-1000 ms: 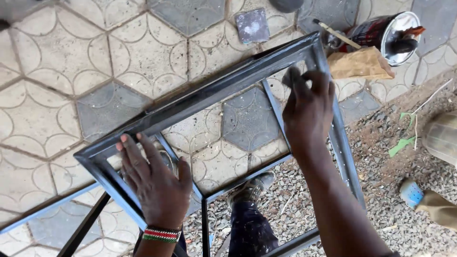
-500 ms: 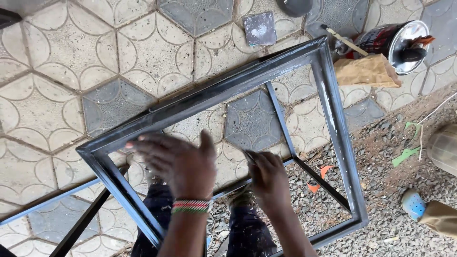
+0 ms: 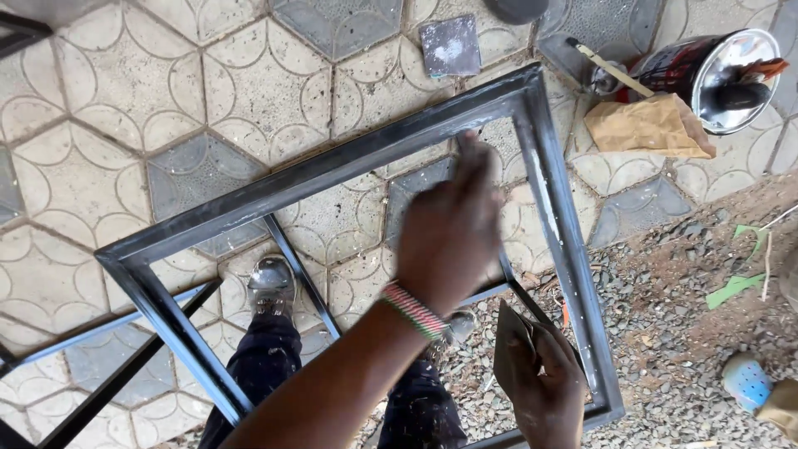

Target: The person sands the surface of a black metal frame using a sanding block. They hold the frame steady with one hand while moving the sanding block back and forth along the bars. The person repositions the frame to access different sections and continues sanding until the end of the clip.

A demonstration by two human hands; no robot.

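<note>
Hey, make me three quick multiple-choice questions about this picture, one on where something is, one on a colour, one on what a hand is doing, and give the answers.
1. Where does the open paint can sit?
A. top right, on the paving
B. bottom left
C. inside the frame

2. What colour is the metal frame?
A. yellow
B. dark grey
C. red

3. What is the right hand doing?
A. resting empty on the ground
B. gripping the can
C. holding a dark sheet

Answers: 1 A, it lies beside the brown paper bag in the upper right corner. 2 B, its bars look dark grey. 3 C, a flat dark sheet stands up from its fingers, while the left hand reaches to the frame's top bar.
</note>
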